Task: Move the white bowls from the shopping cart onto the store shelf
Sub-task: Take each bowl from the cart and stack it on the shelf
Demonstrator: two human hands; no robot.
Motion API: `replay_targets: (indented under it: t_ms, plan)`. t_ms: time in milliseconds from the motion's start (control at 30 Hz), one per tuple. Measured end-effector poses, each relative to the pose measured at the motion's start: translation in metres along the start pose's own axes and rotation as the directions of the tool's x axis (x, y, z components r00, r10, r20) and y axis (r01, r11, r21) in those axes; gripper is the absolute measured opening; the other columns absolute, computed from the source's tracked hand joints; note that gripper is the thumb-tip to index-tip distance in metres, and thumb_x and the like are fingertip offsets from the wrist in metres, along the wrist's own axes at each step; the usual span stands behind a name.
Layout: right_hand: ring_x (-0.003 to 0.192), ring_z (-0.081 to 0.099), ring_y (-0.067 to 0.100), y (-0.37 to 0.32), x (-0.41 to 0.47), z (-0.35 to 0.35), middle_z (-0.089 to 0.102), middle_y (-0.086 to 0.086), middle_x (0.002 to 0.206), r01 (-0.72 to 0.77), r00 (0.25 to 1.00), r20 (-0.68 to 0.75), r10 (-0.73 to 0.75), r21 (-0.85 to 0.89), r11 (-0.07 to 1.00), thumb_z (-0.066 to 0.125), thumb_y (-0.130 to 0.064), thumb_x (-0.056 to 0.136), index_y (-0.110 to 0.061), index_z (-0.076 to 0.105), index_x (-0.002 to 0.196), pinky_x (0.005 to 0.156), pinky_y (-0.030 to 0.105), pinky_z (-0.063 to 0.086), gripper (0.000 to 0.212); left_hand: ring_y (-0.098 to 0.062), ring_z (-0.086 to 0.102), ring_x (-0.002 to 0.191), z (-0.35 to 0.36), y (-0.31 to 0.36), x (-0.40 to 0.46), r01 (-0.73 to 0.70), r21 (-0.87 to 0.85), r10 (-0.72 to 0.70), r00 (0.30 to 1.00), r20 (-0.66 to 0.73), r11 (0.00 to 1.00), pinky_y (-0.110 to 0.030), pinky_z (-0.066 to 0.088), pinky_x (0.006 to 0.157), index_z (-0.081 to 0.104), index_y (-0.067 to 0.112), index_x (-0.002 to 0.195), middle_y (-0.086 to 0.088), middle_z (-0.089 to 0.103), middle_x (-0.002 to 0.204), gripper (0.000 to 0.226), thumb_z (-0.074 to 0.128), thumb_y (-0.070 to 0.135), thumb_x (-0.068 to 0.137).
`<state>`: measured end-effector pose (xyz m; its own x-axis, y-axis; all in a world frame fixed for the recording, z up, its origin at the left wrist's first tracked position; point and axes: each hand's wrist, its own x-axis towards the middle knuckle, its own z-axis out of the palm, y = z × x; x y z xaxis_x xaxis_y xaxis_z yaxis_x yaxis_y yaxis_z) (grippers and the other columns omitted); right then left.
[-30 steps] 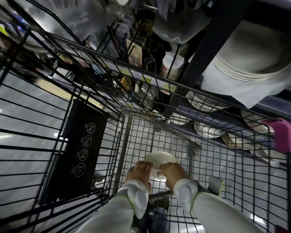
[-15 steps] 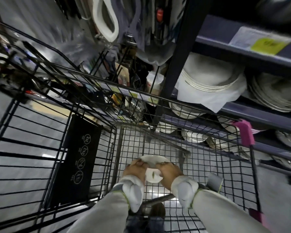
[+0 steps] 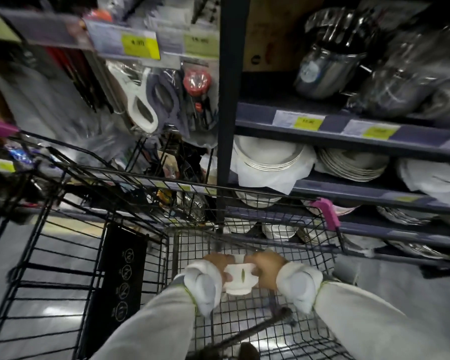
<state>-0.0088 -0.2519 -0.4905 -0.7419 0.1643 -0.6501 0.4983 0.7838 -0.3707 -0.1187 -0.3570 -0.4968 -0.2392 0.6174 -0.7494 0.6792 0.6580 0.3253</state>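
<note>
Dim, motion-blurred edges, wide-angle distortion, floor glare

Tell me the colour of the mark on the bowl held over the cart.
Green, a small leaf-like mark on the white bowl, clearest in the head view.

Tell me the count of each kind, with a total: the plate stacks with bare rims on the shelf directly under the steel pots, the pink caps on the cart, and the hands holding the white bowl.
Plate stacks: 2
Pink caps: 2
Hands on the white bowl: 2, left hand and right hand
Total: 6
</note>
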Motion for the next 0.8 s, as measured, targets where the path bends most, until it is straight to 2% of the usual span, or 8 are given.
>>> replay_targets:
  t_ms: [100,167,200,300,400,500,633,800]
  plan:
    - [0.093,0.059,0.026,0.006,-0.019,-0.017,0.062,0.01,0.097,-0.022,0.995,-0.093,0.027,0.054,0.998,0.042,-0.012,0.085,-0.016,0.056,0.103,0.081,0.034,0.048,0.022,-0.027,0.048,0.125,-0.018,0.015,-0.014,-0.075,-0.015,0.074,0.994,-0.08,0.997,-0.024,0.039,0.098,0.045,0.013,0.134,-0.012,0.051,0.137,0.044,0.053,0.026,0.093]
    - [0.093,0.059,0.027,0.008,-0.031,-0.032,0.064,0.013,0.099,-0.033,0.986,-0.16,0.048,0.094,0.995,0.043,-0.013,0.085,-0.016,0.056,0.104,0.079,0.032,0.046,0.022,-0.025,0.053,0.119,-0.033,0.027,-0.025,-0.159,-0.06,0.149,0.979,-0.14,0.985,-0.011,0.038,0.076,0.052,0.011,0.127,-0.013,0.057,0.13,0.04,0.054,0.028,0.091]
    - [0.092,0.059,0.028,0.007,-0.039,-0.042,0.065,0.014,0.1,-0.03,0.98,-0.192,0.051,0.109,0.994,0.044,-0.013,0.086,-0.014,0.056,0.104,0.076,0.03,0.044,0.022,-0.024,0.054,0.117,-0.04,0.035,-0.031,-0.194,-0.076,0.179,0.97,-0.165,0.978,-0.014,0.035,0.07,0.054,0.01,0.124,-0.011,0.059,0.126,0.045,0.053,0.034,0.086]
    - [0.085,0.055,0.024,0.004,-0.067,-0.074,0.064,0.014,0.095,-0.002,0.956,-0.29,0.047,0.154,0.988,0.046,-0.011,0.085,-0.011,0.056,0.101,0.067,0.024,0.033,0.019,-0.024,0.053,0.119,-0.064,0.058,-0.048,-0.247,-0.067,0.222,0.94,-0.259,0.967,-0.022,0.037,0.087,0.057,0.009,0.121,-0.009,0.06,0.124,0.043,0.053,0.031,0.084]
    - [0.081,0.049,0.019,0.0,-0.092,-0.103,0.054,0.004,0.085,0.052,0.933,-0.36,0.019,0.187,0.981,0.046,-0.008,0.087,-0.019,0.051,0.086,0.06,0.02,0.033,0.012,-0.024,0.056,0.113,-0.089,0.077,-0.06,-0.293,-0.056,0.251,0.893,-0.374,0.955,-0.019,0.038,0.082,0.062,0.011,0.112,-0.009,0.064,0.115,0.027,0.058,0.016,0.085]
    - [0.081,0.047,0.02,0.0,-0.11,-0.127,0.052,0.003,0.079,0.065,0.913,-0.408,0.017,0.186,0.98,0.047,-0.009,0.088,-0.027,0.042,0.072,0.063,0.025,0.029,0.024,-0.024,0.058,0.109,-0.109,0.096,-0.072,-0.345,-0.058,0.29,0.859,-0.422,0.937,-0.02,0.04,0.08,0.064,0.009,0.106,-0.009,0.064,0.107,0.024,0.06,0.015,0.084]
    - [0.086,0.051,0.021,0.007,-0.14,-0.162,0.06,0.013,0.09,0.075,0.877,-0.481,0.021,0.181,0.981,0.049,-0.011,0.087,-0.022,0.049,0.08,0.062,0.025,0.024,0.013,-0.021,0.056,0.107,-0.141,0.127,-0.093,-0.416,-0.068,0.341,0.818,-0.462,0.907,-0.019,0.037,0.08,0.065,0.011,0.105,-0.007,0.065,0.111,0.022,0.061,0.016,0.084]
    - [0.081,0.051,0.022,0.009,-0.178,-0.213,0.054,0.002,0.08,0.11,0.825,-0.564,-0.022,0.123,0.986,0.045,-0.02,0.085,-0.02,0.052,0.086,0.067,0.023,0.03,0.008,-0.014,0.052,0.088,-0.183,0.165,-0.118,-0.507,-0.104,0.392,0.765,-0.511,0.856,-0.023,0.037,0.078,0.061,0.021,0.083,0.005,0.056,0.084,0.005,0.063,0.016,0.082]
